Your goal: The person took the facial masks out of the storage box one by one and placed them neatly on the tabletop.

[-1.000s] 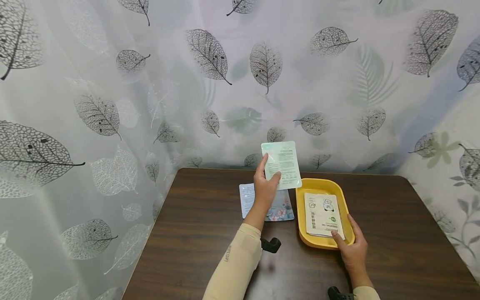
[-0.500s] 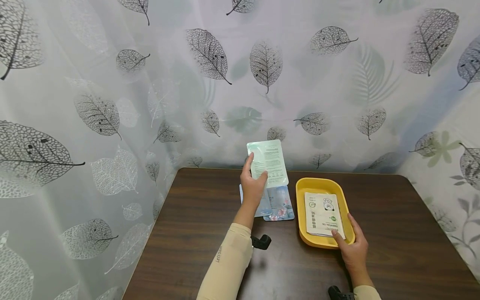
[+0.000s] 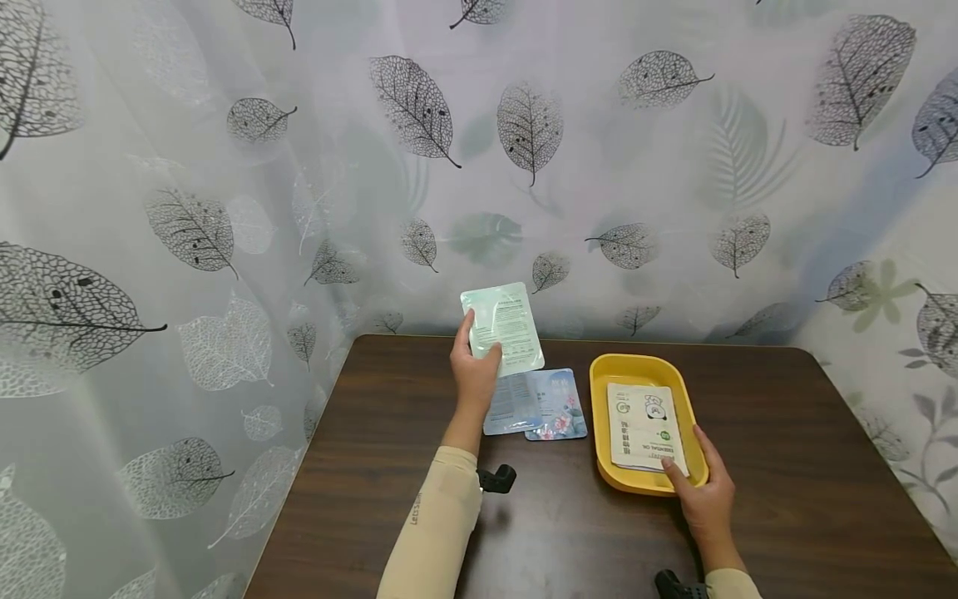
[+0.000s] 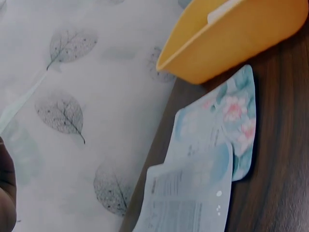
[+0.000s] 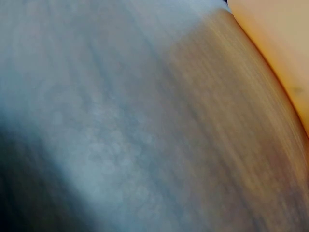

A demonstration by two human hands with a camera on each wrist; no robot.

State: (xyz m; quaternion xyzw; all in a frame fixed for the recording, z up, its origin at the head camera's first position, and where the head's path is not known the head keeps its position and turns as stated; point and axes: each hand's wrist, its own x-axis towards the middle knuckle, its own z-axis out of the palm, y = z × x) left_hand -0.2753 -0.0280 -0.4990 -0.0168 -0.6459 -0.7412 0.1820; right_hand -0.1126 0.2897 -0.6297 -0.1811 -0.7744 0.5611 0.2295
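Observation:
In the head view my left hand (image 3: 475, 371) pinches a flat pale green packet (image 3: 512, 327) covered in fine print, holding it up over the far table edge. Only a sliver of this green packet (image 4: 19, 107) shows at the left of the left wrist view. Below it on the table lie two overlapping flat packets: a pale blue printed one (image 3: 512, 409) and a blue one with pink flowers (image 3: 560, 408). My right hand (image 3: 705, 497) grips the near right side of a yellow tray (image 3: 599, 424), thumb over the rim. Inside the tray lie white packets (image 3: 645, 428) with a panda print, apparently stacked.
The dark brown wooden table (image 3: 389, 466) ends at the back against a curtain (image 3: 479, 166) with a leaf pattern. The yellow tray (image 4: 217, 48) stands close beside the flowered packet. The right wrist view is mostly blurred.
My left hand has carried the green packet leftward, away from the tray, uncovering more of the two blue packets on the table. The right hand stays on the tray.

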